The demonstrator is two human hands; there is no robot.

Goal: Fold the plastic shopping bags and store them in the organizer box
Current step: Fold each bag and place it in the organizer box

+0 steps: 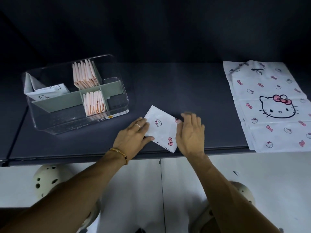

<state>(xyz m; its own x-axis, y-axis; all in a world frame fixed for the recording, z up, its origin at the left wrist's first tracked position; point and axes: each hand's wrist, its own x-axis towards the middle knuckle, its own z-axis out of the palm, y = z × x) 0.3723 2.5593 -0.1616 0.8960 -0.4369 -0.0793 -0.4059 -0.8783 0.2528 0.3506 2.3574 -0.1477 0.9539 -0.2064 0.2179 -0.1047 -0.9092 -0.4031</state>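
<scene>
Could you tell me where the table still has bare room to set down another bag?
Bare table lies between the organizer box and the flat bag. The near edge is crowded: both hands press the folded bag.

Both hands are flat on a folded white cartoon-cat bag (159,127) near the front edge of the dark table (185,84), left hand (134,133) pressing its left side, right hand (191,132) on its right edge with the fingers straight. Off to the left there's a clear organizer box (101,118) with grey-green dividers (67,100), holding two batches of folded pink bags (85,75) plus folded white ones (50,91). Far right, an unfolded cat-print bag (269,105) lies flat on the table.
</scene>
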